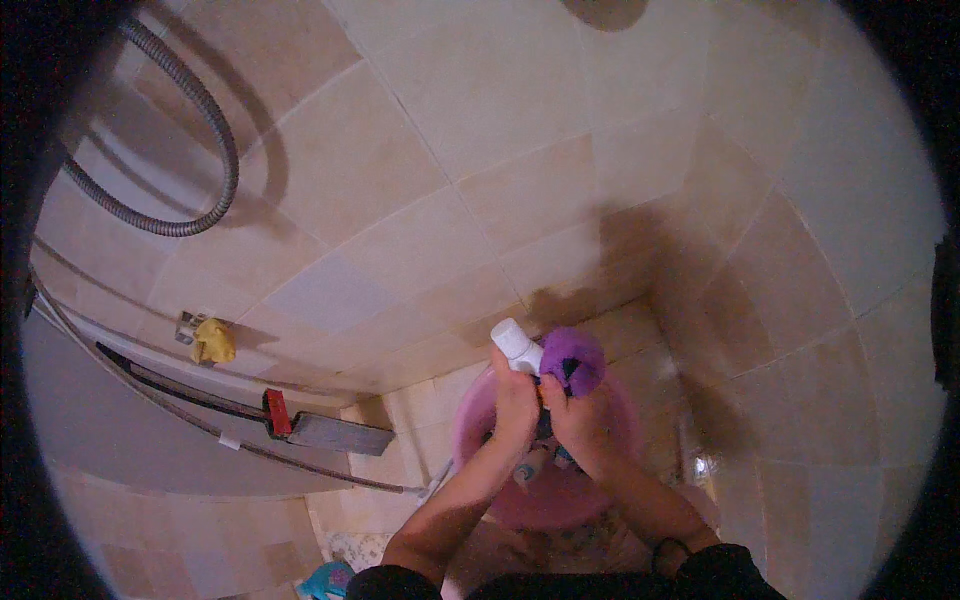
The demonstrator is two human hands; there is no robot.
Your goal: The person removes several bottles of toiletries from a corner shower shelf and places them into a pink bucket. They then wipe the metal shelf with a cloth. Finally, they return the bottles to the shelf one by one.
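My left hand is closed around a white bottle, which tilts up to the left. In my right hand is a fluffy purple scrubber or cloth with a dark spot on it, held right beside the bottle. Both hands are close together above a pink plastic basin. Inside the basin lie a small bottle or tube and several dark items that my hands and forearms partly hide.
Tiled walls rise ahead and at the right. A flexible metal shower hose loops at upper left. Below it are a yellow cloth on a wall fitting, a grey squeegee-like tool with a red part, and a thin hose. A teal item lies at lower left.
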